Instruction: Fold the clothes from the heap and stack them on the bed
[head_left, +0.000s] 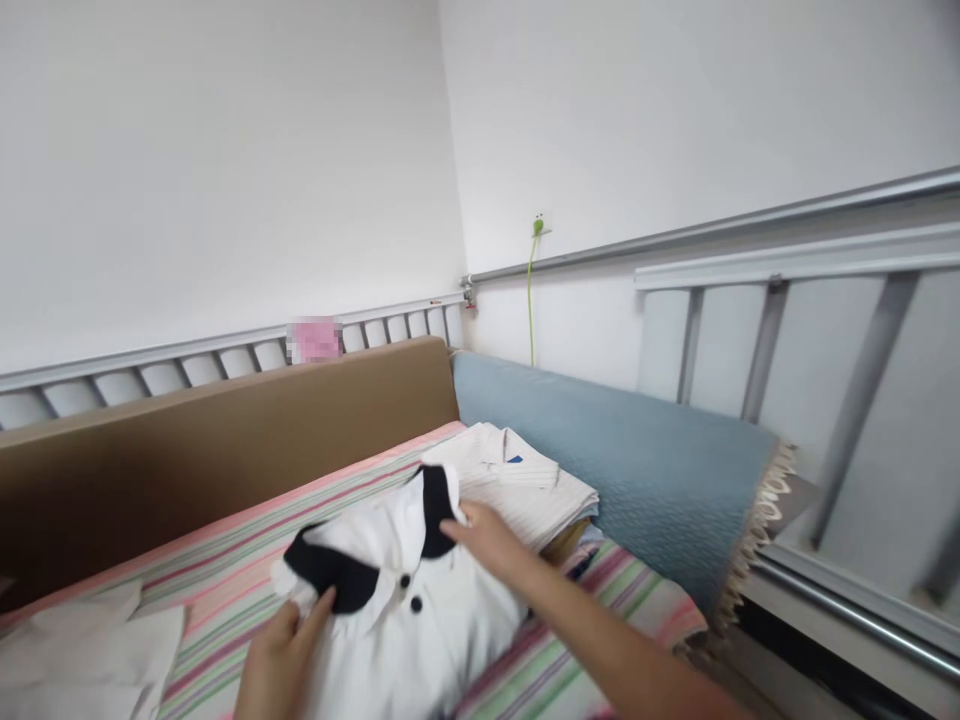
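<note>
A white blouse (409, 640) with a black, white-edged collar and black buttons is spread between my two hands, above the striped bed cover. My left hand (289, 640) grips it beside the left collar flap, thumb on top. On the other side, my right hand (484, 535) pinches the right collar flap. The blouse's lower part runs out of view at the bottom edge. Just behind my right hand lies a stack of folded white clothes (517, 475), with darker folded pieces under it.
More white clothing (90, 650) lies on the striped cover (225, 590) at the left. A brown bed board (225, 430) stands at the back, and a blue quilted cover (600, 430) drapes the right side. Radiators (817, 330) line both walls. A green cord (530, 300) hangs from a socket.
</note>
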